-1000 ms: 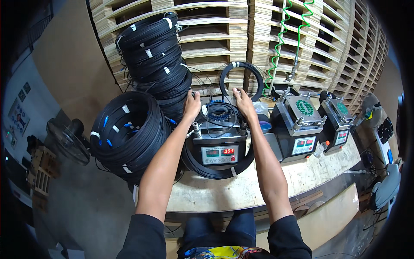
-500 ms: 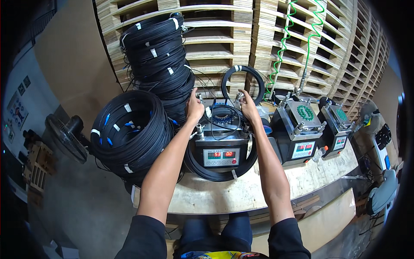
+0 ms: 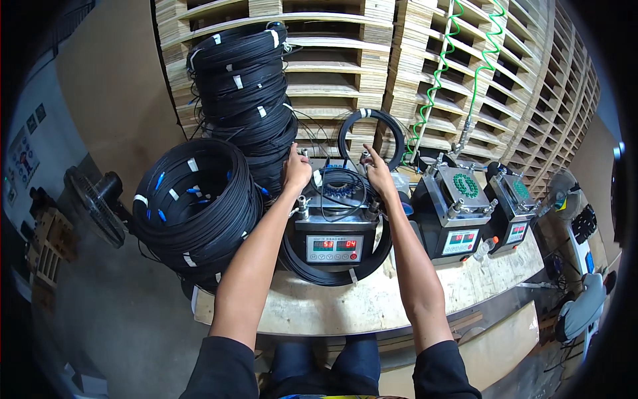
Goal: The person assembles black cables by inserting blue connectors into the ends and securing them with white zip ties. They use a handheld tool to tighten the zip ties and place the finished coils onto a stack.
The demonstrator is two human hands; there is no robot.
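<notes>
A black bench-top polishing machine (image 3: pixel 334 226) with a steel top and a lit red display (image 3: pixel 334 249) stands before me. My left hand (image 3: pixel 297 171) is closed at its back left metal corner post (image 3: pixel 305 154), thumb and index finger raised. At the back right metal corner post (image 3: pixel 365 158), my right hand (image 3: pixel 380 176) has its index finger stretched along the post and its other fingers curled; its grip is partly hidden. Thin black cable (image 3: pixel 342 188) loops over the machine's top between my hands. Around the base lies a larger black cable coil (image 3: pixel 319 271).
Tall stacks of black cable coils (image 3: pixel 242 86) and a wide coil pile (image 3: pixel 199 219) stand left. Two similar machines (image 3: pixel 457 206) are on the right of the wooden table (image 3: pixel 299 312). Behind are wooden pallets (image 3: pixel 325 60). A fan (image 3: pixel 96 206) stands left; a person (image 3: pixel 585 309) is far right.
The view has shifted slightly. Both hands stay at the back corner posts, and the right-hand reading on the machine's display has changed.
</notes>
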